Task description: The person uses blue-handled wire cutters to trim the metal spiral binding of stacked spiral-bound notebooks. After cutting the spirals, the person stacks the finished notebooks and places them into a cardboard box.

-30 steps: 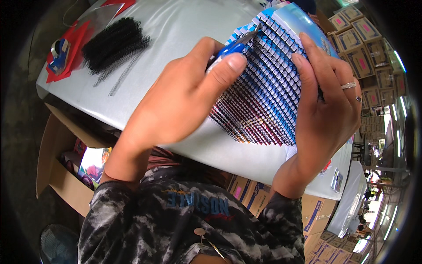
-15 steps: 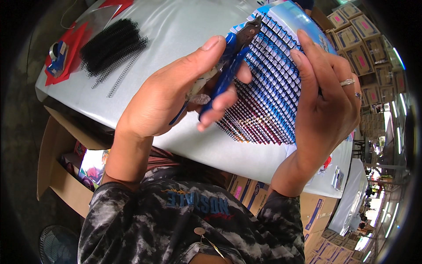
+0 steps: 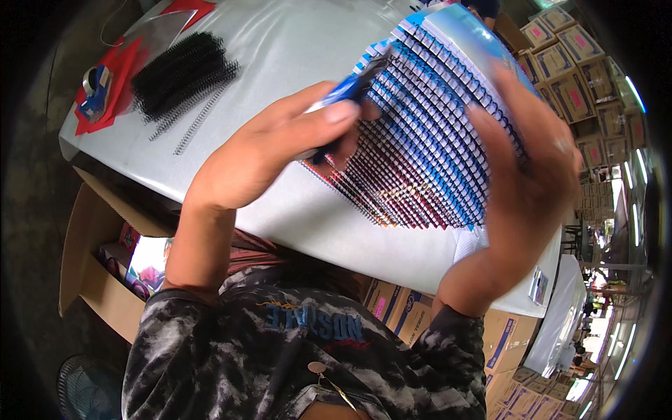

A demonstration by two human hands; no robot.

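A tall stack of spiral-bound notebooks (image 3: 427, 140) with blue and dark covers leans on the white table (image 3: 294, 49), its wire spines facing me. My left hand (image 3: 280, 150) is closed on a blue-handled tool (image 3: 350, 87) whose tip touches the upper left edge of the stack. My right hand (image 3: 525, 189) lies flat against the right side of the stack, fingers spread over the spines; a ring shows on one finger.
A heap of black wire spirals (image 3: 182, 73) lies at the table's left, by a blue tape dispenser (image 3: 94, 87) on red sheets. An open cardboard box (image 3: 91, 280) stands under the table's near edge. Stacked cartons (image 3: 567, 49) fill the far right.
My left hand has lifted off the stack and turned, raising the blue tool up to the stack's upper left edge. My right hand slid slightly down the right side.
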